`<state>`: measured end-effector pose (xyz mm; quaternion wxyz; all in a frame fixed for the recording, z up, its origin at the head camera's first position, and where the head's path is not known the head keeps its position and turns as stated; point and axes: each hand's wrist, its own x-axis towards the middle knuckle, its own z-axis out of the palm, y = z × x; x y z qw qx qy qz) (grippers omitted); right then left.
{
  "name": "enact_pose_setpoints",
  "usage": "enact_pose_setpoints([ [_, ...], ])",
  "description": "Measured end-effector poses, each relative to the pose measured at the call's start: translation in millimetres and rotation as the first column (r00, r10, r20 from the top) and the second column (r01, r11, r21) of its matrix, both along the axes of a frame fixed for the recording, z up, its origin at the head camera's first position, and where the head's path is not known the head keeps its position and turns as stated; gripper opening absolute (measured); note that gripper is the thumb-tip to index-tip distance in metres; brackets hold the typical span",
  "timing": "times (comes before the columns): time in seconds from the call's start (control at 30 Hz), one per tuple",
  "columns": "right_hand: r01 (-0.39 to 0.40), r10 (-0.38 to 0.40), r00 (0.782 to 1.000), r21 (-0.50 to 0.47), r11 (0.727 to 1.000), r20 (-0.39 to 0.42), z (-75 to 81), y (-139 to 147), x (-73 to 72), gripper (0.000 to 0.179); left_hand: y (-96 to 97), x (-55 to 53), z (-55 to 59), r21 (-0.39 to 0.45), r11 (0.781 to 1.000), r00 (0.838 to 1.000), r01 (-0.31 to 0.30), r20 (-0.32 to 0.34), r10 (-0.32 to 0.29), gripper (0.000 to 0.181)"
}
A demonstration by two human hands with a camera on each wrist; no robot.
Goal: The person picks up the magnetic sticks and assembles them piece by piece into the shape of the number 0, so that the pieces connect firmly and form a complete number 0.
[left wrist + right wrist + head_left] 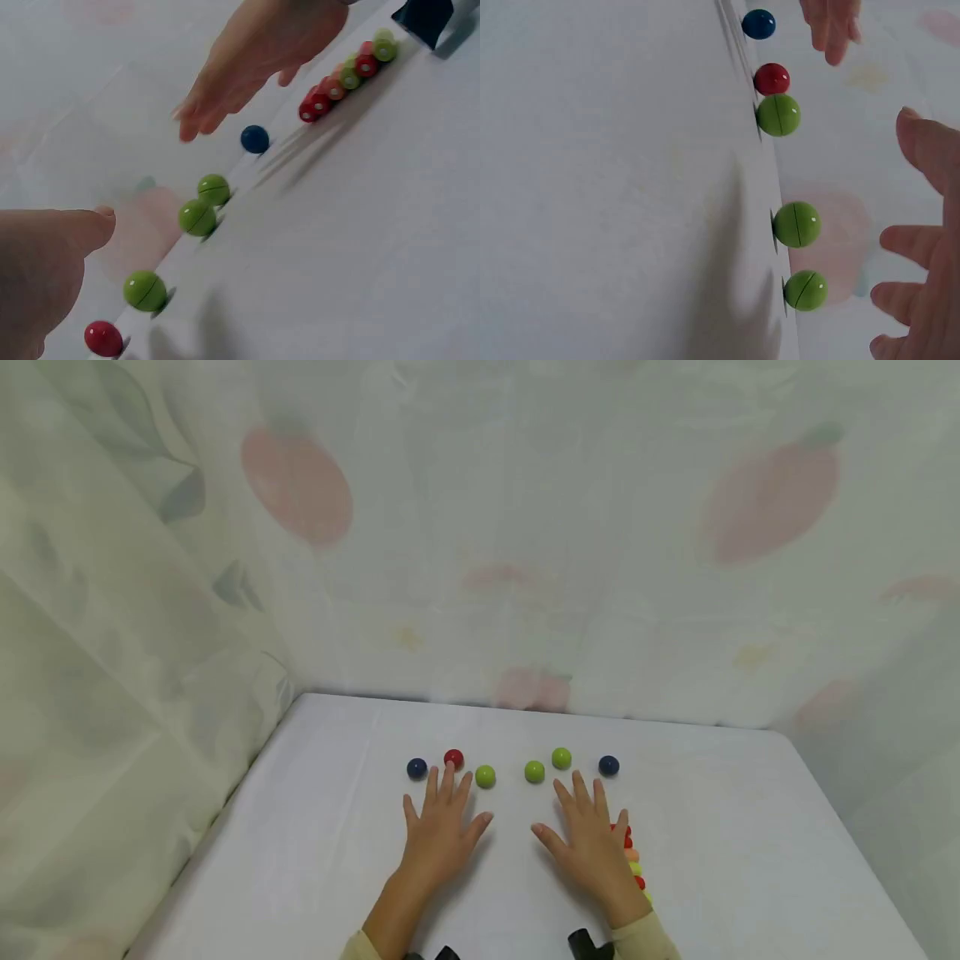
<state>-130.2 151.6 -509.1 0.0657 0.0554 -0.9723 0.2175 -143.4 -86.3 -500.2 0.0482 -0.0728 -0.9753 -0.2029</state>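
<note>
Toward the tabletop's (300, 827) far edge lies a dark blue ball (417, 768); nearer, the left hand (438, 837) hovers, fingers spread, holding nothing, a fingertip overlapping a red ball (453, 757) in the head view. Then come three green balls (534, 772). The right hand (590, 842), likewise splayed and unladen, hovers short of another blue ball (609, 766); beside it small coloured cylinders (632, 855) run toward the near edge.

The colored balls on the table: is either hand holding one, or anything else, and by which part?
Nothing is held. The left hand and right hand are spread open above the white table, where the balls lie loose.
</note>
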Motion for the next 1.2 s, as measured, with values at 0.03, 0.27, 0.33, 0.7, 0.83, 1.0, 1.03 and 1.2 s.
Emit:
enact_pose_setpoints([
  [0.03, -0.001, 0.001, 1.0, -0.026, 1.0, -0.014, 1.2, 2.2, 0.0, 0.076, -3.1, -1.5, 0.1, 0.023, 1.0, 1.0, -0.006, 0.01, 0.006, 0.073],
  [0.27, 0.024, -0.042, 0.997, -0.231, 0.973, -0.072, 14.7, 49.7, -4.1, 0.06, -39.4, -21.5, -10.6, 0.318, 0.944, 0.995, -0.086, 0.079, 0.064, 0.066],
  [0.33, 0.074, -0.081, 0.997, -0.287, 0.955, -0.013, 16.1, 68.5, -5.8, 0.061, -50.3, -28.3, -15.5, 0.432, 0.893, 0.991, -0.122, 0.107, 0.083, 0.065],
  [0.7, 0.361, -0.217, 0.905, -0.391, 0.847, 0.365, 3.5, 110.5, -13.4, 0.07, -92.1, -48.5, -27.9, 0.679, 0.619, 0.919, -0.393, 0.27, 0.287, 0.051],
  [0.83, 0.357, -0.192, 0.897, -0.396, 0.846, 0.398, 0.9, 107.8, -14.7, 0.065, -92.0, -59.6, -26.4, 0.641, 0.649, 0.912, -0.41, 0.297, 0.283, 0.054],
  [1.0, 0.3, -0.133, 0.902, -0.374, 0.878, 0.412, -1.3, 101.6, -14.5, 0.057, -89.3, -67.4, -25.3, 0.531, 0.77, 0.933, -0.352, 0.262, 0.246, 0.06],
  [1.03, 0.285, -0.119, 0.904, -0.371, 0.884, 0.411, -1.3, 100.6, -14.6, 0.056, -88.9, -67.8, -25.5, 0.508, 0.794, 0.94, -0.334, 0.246, 0.238, 0.059],
  [1.2, 0.262, -0.108, 0.904, -0.337, 0.904, 0.413, -1.2, 98.4, -14.8, 0.053, -84.6, -69.9, -29.7, 0.45, 0.849, 0.959, -0.277, 0.181, 0.217, 0.047],
])
